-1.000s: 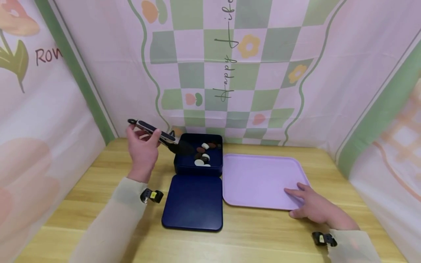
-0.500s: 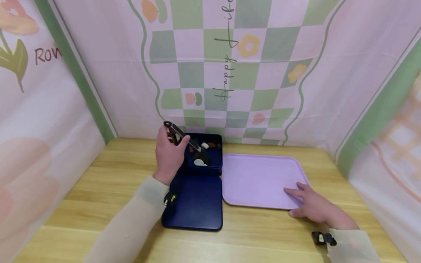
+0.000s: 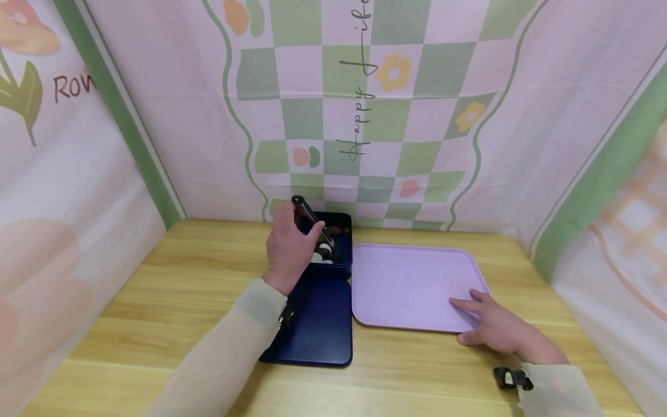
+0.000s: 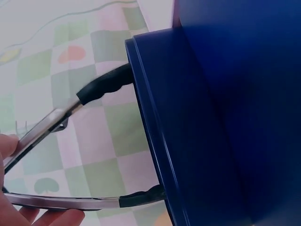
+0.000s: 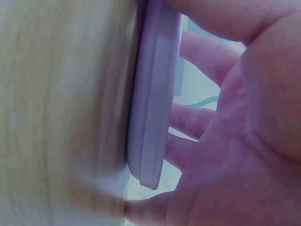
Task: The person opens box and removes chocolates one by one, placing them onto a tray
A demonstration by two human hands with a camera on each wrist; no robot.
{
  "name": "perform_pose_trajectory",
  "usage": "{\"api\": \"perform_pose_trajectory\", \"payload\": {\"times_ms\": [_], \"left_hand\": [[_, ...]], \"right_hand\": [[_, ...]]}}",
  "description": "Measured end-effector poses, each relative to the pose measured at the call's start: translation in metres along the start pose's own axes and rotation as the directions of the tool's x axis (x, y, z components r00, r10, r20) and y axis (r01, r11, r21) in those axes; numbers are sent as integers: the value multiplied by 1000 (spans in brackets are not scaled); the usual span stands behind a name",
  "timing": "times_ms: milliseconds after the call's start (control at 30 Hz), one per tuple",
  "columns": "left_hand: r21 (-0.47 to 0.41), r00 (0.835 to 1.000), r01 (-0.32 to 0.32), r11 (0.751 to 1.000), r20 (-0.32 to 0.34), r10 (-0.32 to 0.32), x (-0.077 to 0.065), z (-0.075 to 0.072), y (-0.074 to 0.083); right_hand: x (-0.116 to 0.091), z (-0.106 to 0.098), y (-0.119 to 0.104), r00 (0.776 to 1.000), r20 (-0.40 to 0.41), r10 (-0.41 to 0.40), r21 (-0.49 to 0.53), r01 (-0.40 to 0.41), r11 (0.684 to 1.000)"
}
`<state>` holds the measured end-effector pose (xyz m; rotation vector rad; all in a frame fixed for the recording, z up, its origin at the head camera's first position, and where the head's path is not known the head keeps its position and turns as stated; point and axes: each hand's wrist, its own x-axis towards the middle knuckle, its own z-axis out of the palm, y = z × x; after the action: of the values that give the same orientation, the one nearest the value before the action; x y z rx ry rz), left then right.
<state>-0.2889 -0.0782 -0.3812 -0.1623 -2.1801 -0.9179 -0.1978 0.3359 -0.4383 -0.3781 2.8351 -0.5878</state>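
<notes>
My left hand (image 3: 289, 248) grips a pair of kitchen tongs (image 3: 312, 219) with black tips, reaching over the navy box (image 3: 342, 269). In the left wrist view the tong arms (image 4: 40, 131) are spread apart and their black ends dip behind the box rim (image 4: 148, 108). Inside the box lie several white, brown and black pebble-like pieces, a brown one (image 3: 335, 230) near the back; the hand and tongs hide others. My right hand (image 3: 497, 327) rests at the front right corner of the lilac tray (image 3: 409, 286), fingers spread, with a fingertip on the table in the right wrist view.
A flat navy lid (image 3: 320, 333) lies on the wooden table (image 3: 172, 289) right in front of the box, partly under my left forearm. The tray sits against the right of both. A patterned cloth (image 3: 365, 145) hangs behind the table and along both sides.
My left hand has carried the tongs to the right, from left of the box to over it, with the tips lowered among the pieces. The right hand has stayed at the tray.
</notes>
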Motion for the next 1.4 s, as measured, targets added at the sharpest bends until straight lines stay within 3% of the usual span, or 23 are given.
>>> {"api": "perform_pose_trajectory", "payload": {"times_ms": [167,600,1067,1400], "left_hand": [[14,999,-36,999,7,35,-1,0,-1],[-73,1000,-28,997,3,28,2,-8,-10],[-158,996,-21,987,-93,6,8,-9,-13],[-179,999,35,983,-35,-42,4,-11,-22]], "right_hand": [[0,0,0,1000,-4,-10,-2,10,1000],[-1,1,2,1000,-8,-3,1,3,1000],[0,0,-1,1000,0,3,2,-3,1000],[1,2,3,1000,-20,-21,-13,21,1000]]}}
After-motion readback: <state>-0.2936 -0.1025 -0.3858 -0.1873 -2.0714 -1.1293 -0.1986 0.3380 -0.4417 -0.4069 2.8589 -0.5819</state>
